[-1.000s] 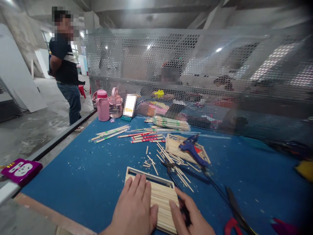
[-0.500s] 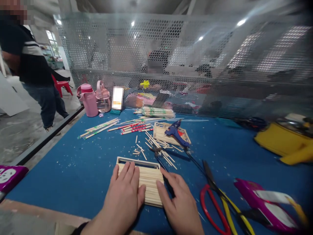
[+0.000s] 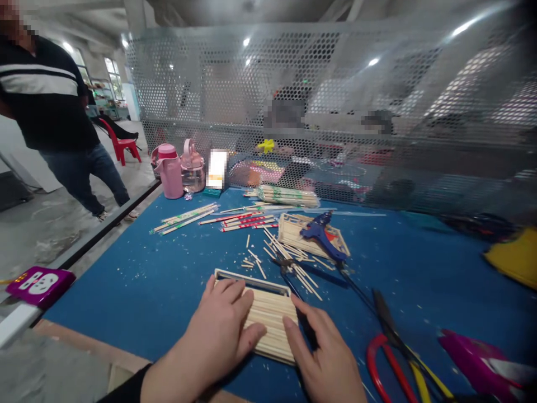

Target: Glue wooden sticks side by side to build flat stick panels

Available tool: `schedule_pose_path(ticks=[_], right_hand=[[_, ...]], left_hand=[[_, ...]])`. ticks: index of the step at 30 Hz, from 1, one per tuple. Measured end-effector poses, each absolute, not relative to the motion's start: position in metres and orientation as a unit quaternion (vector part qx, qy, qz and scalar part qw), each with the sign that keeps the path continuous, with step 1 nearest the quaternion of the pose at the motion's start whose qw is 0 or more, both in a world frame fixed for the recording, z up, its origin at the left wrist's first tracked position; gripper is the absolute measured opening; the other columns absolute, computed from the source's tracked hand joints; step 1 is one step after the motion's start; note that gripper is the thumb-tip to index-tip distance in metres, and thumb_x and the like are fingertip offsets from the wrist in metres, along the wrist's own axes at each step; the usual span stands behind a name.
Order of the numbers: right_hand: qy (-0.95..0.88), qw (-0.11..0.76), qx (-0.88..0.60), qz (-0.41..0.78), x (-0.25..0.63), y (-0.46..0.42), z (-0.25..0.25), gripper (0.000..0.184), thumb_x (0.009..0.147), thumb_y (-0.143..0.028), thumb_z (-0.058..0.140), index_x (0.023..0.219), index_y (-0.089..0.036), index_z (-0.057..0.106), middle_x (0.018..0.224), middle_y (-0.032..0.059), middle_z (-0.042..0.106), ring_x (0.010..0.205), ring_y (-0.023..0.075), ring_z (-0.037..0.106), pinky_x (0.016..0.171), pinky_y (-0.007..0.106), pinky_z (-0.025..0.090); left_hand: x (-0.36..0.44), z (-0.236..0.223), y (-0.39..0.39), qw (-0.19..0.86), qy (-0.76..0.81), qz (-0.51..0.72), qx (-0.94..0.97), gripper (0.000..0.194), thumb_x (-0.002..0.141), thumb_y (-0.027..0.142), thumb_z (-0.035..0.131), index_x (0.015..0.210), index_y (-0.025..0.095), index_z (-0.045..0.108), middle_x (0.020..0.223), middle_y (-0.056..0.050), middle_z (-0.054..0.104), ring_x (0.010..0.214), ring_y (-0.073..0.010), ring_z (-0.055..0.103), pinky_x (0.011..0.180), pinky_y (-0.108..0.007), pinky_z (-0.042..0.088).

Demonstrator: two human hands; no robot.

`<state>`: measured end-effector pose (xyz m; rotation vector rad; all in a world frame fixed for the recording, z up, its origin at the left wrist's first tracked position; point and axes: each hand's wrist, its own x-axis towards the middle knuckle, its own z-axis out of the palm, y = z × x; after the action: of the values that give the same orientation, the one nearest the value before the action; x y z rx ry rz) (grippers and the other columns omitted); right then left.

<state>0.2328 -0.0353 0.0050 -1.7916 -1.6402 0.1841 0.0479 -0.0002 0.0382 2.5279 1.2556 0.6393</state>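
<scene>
A flat panel of glued wooden sticks (image 3: 268,319) lies on the blue table (image 3: 159,285) right in front of me. My left hand (image 3: 218,336) rests flat on the panel's left half, fingers stretched out. My right hand (image 3: 325,358) lies at the panel's right edge, thumb pressed against the side and fingers flat on the table over something dark. Neither hand grips anything that I can see.
Loose sticks (image 3: 289,263), a second stick panel (image 3: 293,232) with a blue glue gun (image 3: 321,235), wrapped chopsticks (image 3: 184,218), red-and-yellow scissors (image 3: 394,358), pink bottles (image 3: 172,170) and a purple power strip (image 3: 39,285) surround me. A perforated metal screen (image 3: 335,112) backs the table. A person (image 3: 59,117) stands left.
My view has swung left and back right. Both hands stay on the stick panel. The standing person has moved closer along the left side.
</scene>
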Motion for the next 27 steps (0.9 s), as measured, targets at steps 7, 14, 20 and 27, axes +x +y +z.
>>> schedule_pose_path(ticks=[7, 14, 20, 27], right_hand=[[-0.622, 0.332, -0.703, 0.096, 0.2311, -0.0371, 0.0086, 0.035, 0.082, -0.040, 0.042, 0.107, -0.020, 0.056, 0.102, 0.0088, 0.064, 0.094, 0.0209, 0.061, 0.078, 0.033, 0.050], [-0.625, 0.339, -0.697, 0.086, 0.2277, -0.0387, 0.0094, 0.035, 0.082, -0.038, 0.042, 0.108, -0.019, 0.056, 0.102, 0.0083, 0.065, 0.094, 0.0208, 0.061, 0.078, 0.034, 0.050], [-0.603, 0.347, -0.711, 0.099, 0.2273, -0.0395, 0.0078, 0.040, 0.083, -0.040, 0.041, 0.115, -0.019, 0.052, 0.100, 0.0086, 0.064, 0.086, 0.0194, 0.062, 0.072, 0.031, 0.051], [-0.604, 0.341, -0.712, 0.114, 0.2283, -0.0390, 0.0083, 0.037, 0.082, -0.041, 0.041, 0.107, -0.018, 0.054, 0.099, 0.0088, 0.064, 0.088, 0.0200, 0.061, 0.074, 0.032, 0.050]], left_hand=[[0.0507, 0.0326, -0.0008, 0.128, 0.432, 0.235, 0.861, 0.033, 0.079, 0.034, 0.055, 0.108, 0.019, 0.057, 0.113, -0.008, 0.059, 0.105, -0.0249, 0.049, 0.098, -0.051, 0.031], [0.0509, 0.0330, -0.0008, 0.101, 0.432, 0.235, 0.865, 0.033, 0.079, 0.035, 0.055, 0.109, 0.020, 0.057, 0.112, -0.009, 0.060, 0.104, -0.0254, 0.051, 0.097, -0.052, 0.032], [0.0513, 0.0328, -0.0006, 0.096, 0.435, 0.231, 0.865, 0.034, 0.079, 0.036, 0.055, 0.108, 0.019, 0.057, 0.113, -0.009, 0.060, 0.105, -0.0249, 0.051, 0.097, -0.052, 0.033], [0.0518, 0.0322, -0.0004, 0.105, 0.435, 0.225, 0.866, 0.035, 0.079, 0.035, 0.055, 0.109, 0.018, 0.057, 0.114, -0.009, 0.060, 0.105, -0.0258, 0.051, 0.097, -0.053, 0.032]])
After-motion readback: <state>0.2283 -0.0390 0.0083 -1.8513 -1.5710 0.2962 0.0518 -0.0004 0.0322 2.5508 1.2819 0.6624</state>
